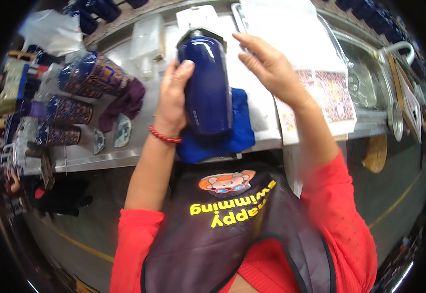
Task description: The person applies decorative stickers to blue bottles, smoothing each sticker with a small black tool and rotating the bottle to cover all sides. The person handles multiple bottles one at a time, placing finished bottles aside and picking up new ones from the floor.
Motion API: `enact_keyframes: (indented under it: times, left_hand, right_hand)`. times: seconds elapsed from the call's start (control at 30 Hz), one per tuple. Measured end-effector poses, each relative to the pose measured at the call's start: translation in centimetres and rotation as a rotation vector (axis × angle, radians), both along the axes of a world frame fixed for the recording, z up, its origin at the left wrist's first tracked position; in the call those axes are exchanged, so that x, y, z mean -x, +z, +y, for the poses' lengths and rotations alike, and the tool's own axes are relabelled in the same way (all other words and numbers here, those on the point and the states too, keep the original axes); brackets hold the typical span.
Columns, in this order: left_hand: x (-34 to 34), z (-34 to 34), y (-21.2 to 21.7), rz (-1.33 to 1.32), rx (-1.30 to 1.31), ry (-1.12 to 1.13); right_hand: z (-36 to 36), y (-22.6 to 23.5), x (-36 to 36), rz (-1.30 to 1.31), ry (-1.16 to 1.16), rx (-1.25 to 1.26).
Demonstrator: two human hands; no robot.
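Observation:
A tall, glossy, dark blue bottle-shaped vessel (205, 88) leans over the blue cloth (242, 117) in front of me. My left hand (171, 95) is closed around its left side, thumb on the near face. My right hand (271, 68) hangs to the right of it, apart from it, with fingers stretched out and nothing seen in them. Below that hand lie white paper (291, 39) and a sheet with colourful printed patterns (325, 97). Something dark and angular (203, 33) shows behind the vessel's top; I cannot make it out.
On the left stand several dark blue patterned vessels (69, 110), beside a purple cloth (120, 105) and small patterned scraps (122, 131). A clear plastic box (147, 41) sits farther back. To the right are a metal sink (364, 83) and a wooden-framed board (408, 97).

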State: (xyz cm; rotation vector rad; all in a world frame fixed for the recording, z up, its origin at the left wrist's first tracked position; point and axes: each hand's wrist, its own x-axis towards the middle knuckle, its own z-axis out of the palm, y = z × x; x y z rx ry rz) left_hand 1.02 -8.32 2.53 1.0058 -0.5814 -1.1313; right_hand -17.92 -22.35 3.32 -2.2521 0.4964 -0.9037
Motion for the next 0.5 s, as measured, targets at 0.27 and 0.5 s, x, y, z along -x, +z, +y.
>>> enact_keyframes:
  times: [0.27,0.5]
  left_hand:
    - [0.7,0.7,0.7,-0.298,0.020,0.227]
    - [9.0,2.4,3.3,-1.159,0.329,0.030]
  right_hand:
    - [-2.4,-1.3,12.7,0.841,-0.266,0.362]
    - [-2.6,-3.2,12.5,0.739,-0.186,0.435]
